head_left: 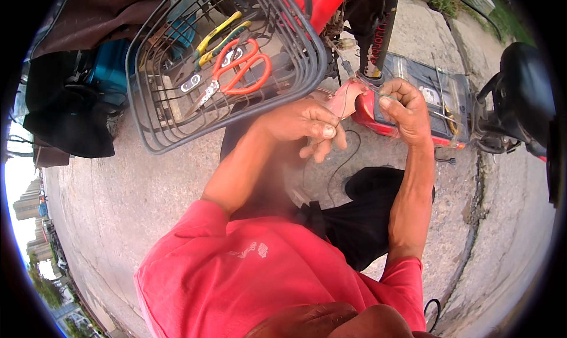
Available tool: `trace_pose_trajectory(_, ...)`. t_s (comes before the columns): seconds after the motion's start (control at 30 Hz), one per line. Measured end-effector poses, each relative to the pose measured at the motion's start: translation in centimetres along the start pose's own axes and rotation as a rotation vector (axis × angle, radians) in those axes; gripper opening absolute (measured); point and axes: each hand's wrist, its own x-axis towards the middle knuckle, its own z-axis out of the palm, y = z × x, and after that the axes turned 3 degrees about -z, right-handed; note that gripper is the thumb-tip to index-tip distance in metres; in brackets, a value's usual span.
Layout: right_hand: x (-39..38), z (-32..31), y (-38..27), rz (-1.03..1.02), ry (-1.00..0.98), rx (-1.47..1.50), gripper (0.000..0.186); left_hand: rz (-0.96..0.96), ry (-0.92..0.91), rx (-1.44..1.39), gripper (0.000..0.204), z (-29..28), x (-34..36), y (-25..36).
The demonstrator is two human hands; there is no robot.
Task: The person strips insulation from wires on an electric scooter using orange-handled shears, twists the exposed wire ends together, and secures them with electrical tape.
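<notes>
Wire slanted upward from your left hand, whose grip pinched it in the frame's upper middle; your right hand, farther right and slightly higher, seemingly pinched a thin strand.

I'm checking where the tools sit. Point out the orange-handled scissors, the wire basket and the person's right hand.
Orange-handled scissors [211, 88]: head view, on the blades near the pivot.
Wire basket [321, 60]: head view, on its rim.
Right hand [409, 110]: head view, mid-hand.
</notes>
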Motion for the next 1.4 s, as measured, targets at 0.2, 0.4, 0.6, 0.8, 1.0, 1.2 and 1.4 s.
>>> trace_pose_trajectory(0.2,-2.1,2.1,-0.6,-0.15,0.023,-0.322,0.017,0.075,0.48,0.006,0.051,-0.5,2.1,-1.2)
trace_pose_trajectory(0.4,-2.6,3.9,-0.4,-0.359,0.037,-0.592,0.017,0.254,0.554,-0.067,0.035,-0.3,4.4,-0.9)
trace_pose_trajectory(0.6,-2.1,4.2,-0.4,-0.575,-0.012,-0.743,0.021,0.252,0.579,-0.193,0.019,-0.2,4.5,-0.7)
trace_pose_trajectory(0.8,-2.1,4.9,-0.6,-0.674,-0.081,-1.033,0.025,0.207,0.658,-0.06,0.02,-0.2,4.5,-0.6)
trace_pose_trajectory(1.0,-1.9,4.6,-0.2,-0.665,0.017,-0.888,0.028,0.172,0.633,-0.033,0.019,-0.5,4.0,-0.2)
trace_pose_trajectory(1.2,-2.1,3.6,-1.1,-0.557,0.028,-0.863,0.029,0.164,0.661,0.062,0.018,-1.4,3.2,-0.8)
trace_pose_trajectory(1.4,-2.0,3.3,-1.7,-0.534,0.041,-0.88,0.029,0.121,0.699,0.151,0.018,-1.7,2.9,-0.6)
